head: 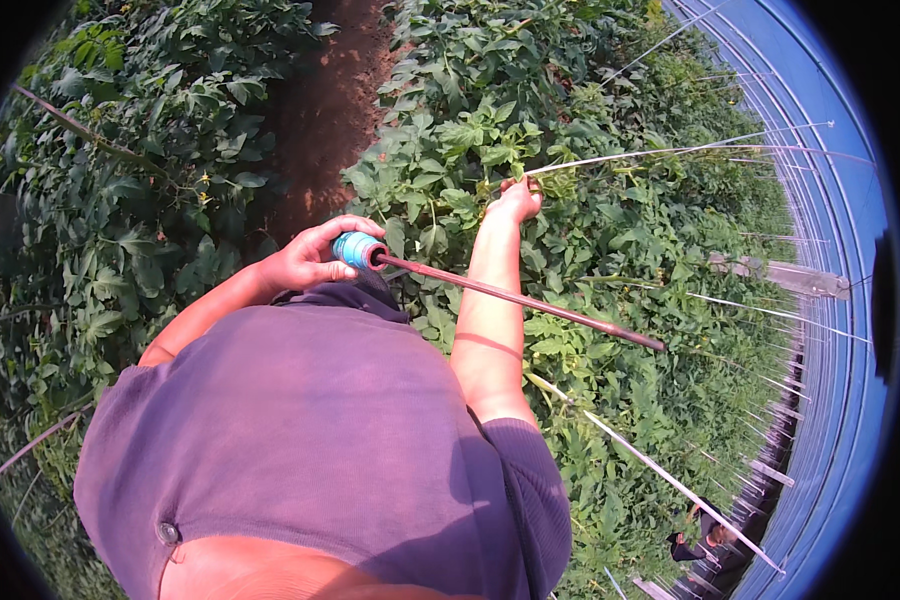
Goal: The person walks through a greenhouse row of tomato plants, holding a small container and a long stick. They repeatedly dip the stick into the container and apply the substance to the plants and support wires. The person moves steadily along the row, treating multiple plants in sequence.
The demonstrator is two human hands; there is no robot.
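My left hand (pixel 307 255) grips a blue spool-like item (pixel 356 249) in front of my waist. A thin reddish-brown rod (pixel 521 298) extends from the spool's dark opening, slanting to the right across my right forearm. Reaching forward into the leafy tomato plants (pixel 461 161), my right hand (pixel 520 199) has its fingers closed on a green plant stem, right by the lower end of a pale string (pixel 615 156). Leaves partly hide those fingertips, so the exact hold on the string is unclear.
Dense plants (pixel 135 172) line the left side, with a bare soil path (pixel 319 112) between rows. Pale strings (pixel 667 465) and a wooden post (pixel 784 276) stand at the right. Another person (pixel 701 534) is far off, lower right.
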